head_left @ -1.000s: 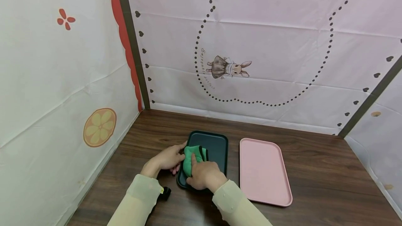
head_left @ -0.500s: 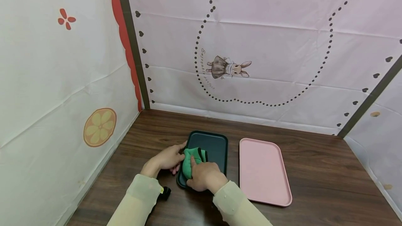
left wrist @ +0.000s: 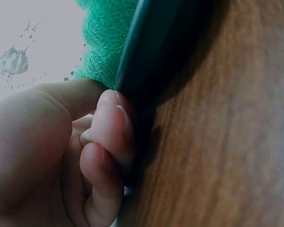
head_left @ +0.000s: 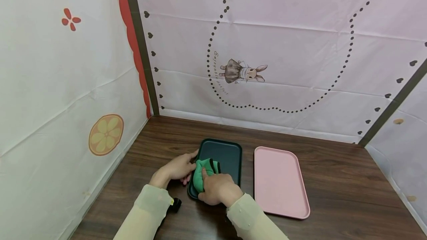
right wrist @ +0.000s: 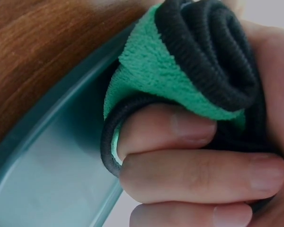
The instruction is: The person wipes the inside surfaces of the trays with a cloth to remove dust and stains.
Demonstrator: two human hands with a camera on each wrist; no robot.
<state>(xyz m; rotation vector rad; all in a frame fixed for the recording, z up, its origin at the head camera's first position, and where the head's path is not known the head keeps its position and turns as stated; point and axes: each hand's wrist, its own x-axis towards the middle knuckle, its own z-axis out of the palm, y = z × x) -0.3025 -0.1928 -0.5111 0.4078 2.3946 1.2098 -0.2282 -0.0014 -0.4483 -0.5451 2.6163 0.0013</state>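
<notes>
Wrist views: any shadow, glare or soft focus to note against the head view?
Head: evenly lit, rabbit print clear; left wrist: that print pale and washed out, outer side of the dark tray sunk in shadow; right wrist: pale sheen inside the tray, green cloth sharp, wooden table looking softer.

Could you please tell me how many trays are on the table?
2: a dark teal rectangular tray, its left edge pinched by the left hand, and a pink rectangular tray to its right.

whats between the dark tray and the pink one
In the head view, a strip of wooden table lies between the dark tray and the pink tray; the right sleeve covers its near end.
</notes>
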